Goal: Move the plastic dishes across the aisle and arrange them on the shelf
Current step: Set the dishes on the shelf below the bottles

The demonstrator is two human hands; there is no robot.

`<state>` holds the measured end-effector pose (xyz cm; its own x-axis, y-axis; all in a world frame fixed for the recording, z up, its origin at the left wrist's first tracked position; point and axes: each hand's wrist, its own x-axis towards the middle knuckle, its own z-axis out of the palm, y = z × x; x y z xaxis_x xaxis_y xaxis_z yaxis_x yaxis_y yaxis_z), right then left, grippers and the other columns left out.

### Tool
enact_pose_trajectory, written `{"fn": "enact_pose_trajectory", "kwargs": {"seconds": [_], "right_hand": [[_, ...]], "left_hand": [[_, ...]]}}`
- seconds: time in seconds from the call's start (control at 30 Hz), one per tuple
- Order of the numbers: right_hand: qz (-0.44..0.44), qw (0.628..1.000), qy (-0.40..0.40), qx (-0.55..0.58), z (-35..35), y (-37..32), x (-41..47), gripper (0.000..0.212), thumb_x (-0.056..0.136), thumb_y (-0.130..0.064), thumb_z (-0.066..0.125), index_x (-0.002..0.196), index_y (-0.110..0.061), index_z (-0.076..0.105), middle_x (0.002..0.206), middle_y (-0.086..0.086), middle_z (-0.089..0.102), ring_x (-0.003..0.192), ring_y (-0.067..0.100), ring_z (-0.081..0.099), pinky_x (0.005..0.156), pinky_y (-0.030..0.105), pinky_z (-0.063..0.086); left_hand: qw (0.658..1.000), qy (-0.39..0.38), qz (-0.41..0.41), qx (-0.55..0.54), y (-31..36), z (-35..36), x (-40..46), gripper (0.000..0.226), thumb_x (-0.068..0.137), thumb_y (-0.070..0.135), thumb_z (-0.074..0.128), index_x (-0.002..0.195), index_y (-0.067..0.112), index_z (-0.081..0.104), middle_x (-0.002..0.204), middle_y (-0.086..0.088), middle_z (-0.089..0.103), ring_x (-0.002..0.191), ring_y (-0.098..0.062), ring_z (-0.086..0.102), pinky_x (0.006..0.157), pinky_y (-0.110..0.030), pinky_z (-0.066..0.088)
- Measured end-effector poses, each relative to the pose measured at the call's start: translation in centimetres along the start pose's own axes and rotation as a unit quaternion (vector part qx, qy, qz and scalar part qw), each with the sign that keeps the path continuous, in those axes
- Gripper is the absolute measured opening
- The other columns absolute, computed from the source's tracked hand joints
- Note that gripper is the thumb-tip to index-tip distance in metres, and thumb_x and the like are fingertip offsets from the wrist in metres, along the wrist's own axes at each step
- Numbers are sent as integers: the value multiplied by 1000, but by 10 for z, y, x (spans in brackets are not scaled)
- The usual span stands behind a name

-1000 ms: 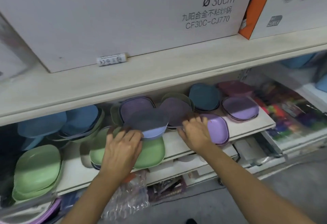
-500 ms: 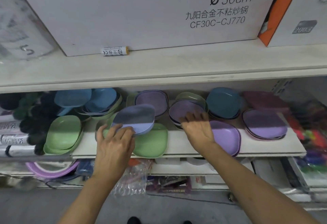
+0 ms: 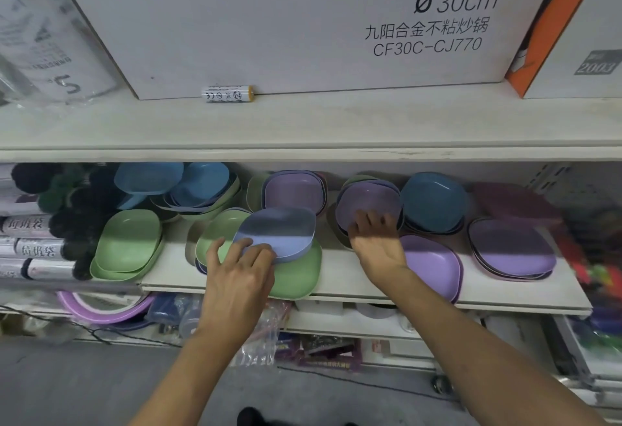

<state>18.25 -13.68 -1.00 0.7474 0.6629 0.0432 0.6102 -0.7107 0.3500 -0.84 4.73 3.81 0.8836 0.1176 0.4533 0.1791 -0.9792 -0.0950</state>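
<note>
**Hands among the dishes, periwinkle plate on the green stack**

Since the earlier frame little had shifted: the left hand [image 3: 239, 277] stayed at the near edge of the periwinkle dish [image 3: 276, 233], while the right hand's fingers had crept further into the lilac bowl stack [image 3: 368, 205].

At the upper left of the frame stood a clear-wrapped package [image 3: 50, 38], its print too blurred to read. Below it, at the left edge, lay wrapped rolls [image 3: 33, 247] with Chinese characters, beside dark bundled items. A battery [image 3: 228, 93] lay on the upper shelf board [image 3: 303, 126], touching the foot of the white carton [image 3: 286, 18] printed "Ø 30cm", Chinese characters and "CF30C-CJ770". At the upper right an orange-edged box [image 3: 572, 38] bore "2003".

On the lower shelf [image 3: 370, 294], left to right: a green dish stack [image 3: 129, 240], blue dishes [image 3: 175, 186] behind it, then the periwinkle dish lying tilted on green plates [image 3: 296, 277], with the left hand's fingers curled on its near rim. A lilac stack [image 3: 294, 190] stood behind. The right hand [image 3: 378, 247], well apart from the left, rested straight fingers inside the lilac bowl stack, its wrist covering part of the light purple dish [image 3: 434, 266]. Further right sat a teal dish [image 3: 434, 202], a maroon dish [image 3: 511, 198] and a purple stack [image 3: 511, 247]. Colourful items at the right edge were blurred.
</note>
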Motion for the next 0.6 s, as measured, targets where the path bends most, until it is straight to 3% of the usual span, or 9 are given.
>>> {"fn": "enact_pose_trajectory", "kwargs": {"seconds": [0.13, 0.3, 0.4, 0.47, 0.6], "right_hand": [[12, 998, 54, 16, -11, 6, -1, 29, 47, -1, 59, 73, -13, 65, 82, 11, 56, 75, 31, 54, 68, 38, 36], [11, 995, 86, 51, -26, 25, -9, 30, 63, -8, 77, 90, -11, 64, 98, 11, 55, 88, 34, 53, 76, 42, 34], [-1, 986, 74, 153, -38, 36, -20, 23, 75, -16, 78, 90, -19, 62, 105, 6, 54, 96, 32, 53, 78, 41, 37], [28, 950, 51, 305, -54, 47, -25, 14, 86, -22, 74, 84, -24, 61, 104, 4, 54, 95, 28, 53, 77, 39, 43], [79, 868, 5, 490, -72, 66, -23, 27, 91, -18, 72, 72, -29, 56, 99, 6, 58, 91, 26, 56, 81, 40, 48]], "left_hand": [[1000, 11, 4, -3, 2, 3, 5, 11, 88, 9, 62, 95, 14, 69, 89, 0, 72, 103, -31, 67, 99, -56, 38], [1000, 6, 7, -8, 4, 9, 16, 11, 85, 8, 70, 94, 13, 68, 90, -2, 71, 103, -32, 66, 100, -57, 38], [1000, 14, 6, -20, 6, 11, 23, 6, 89, 13, 65, 94, 16, 67, 91, -1, 70, 102, -31, 64, 101, -56, 37], [1000, 19, 1, -25, 5, 11, 26, 5, 92, 16, 63, 95, 16, 67, 91, -1, 70, 102, -30, 63, 102, -56, 37], [999, 25, -5, -32, 4, 9, 30, 7, 93, 19, 61, 96, 16, 66, 90, -1, 70, 101, -31, 63, 101, -56, 37]]}}
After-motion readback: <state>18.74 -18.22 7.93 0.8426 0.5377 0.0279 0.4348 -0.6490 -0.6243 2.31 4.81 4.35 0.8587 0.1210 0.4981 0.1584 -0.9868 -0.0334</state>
